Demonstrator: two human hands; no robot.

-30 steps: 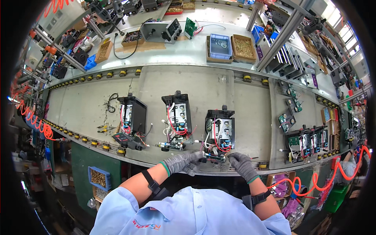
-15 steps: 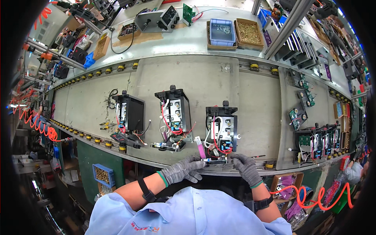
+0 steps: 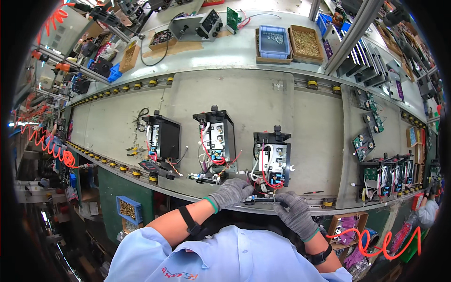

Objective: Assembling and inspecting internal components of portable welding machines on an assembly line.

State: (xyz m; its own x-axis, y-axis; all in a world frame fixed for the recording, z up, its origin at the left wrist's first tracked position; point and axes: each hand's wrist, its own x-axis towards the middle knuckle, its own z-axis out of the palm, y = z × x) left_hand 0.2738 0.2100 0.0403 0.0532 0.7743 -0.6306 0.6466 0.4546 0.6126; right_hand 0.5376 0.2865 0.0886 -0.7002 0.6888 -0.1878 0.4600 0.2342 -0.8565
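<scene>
The black box [image 3: 277, 162] is standing on the tabletop [image 3: 310, 141], its small panel [image 3: 257, 199] lying at the near edge, between the gloved hands. The left hand [image 3: 230, 193] is resting with bent fingers beside the panel's left end; whether they are gripping anything cannot be told. The right hand [image 3: 297, 214] is placing narrowly spaced fingers at the panel's right end; a hold cannot be confirmed. Red wires [image 3: 271, 184] are looping at the box's near end.

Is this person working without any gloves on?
No, the left hand and the right hand are both covered by grey gloves.
</scene>
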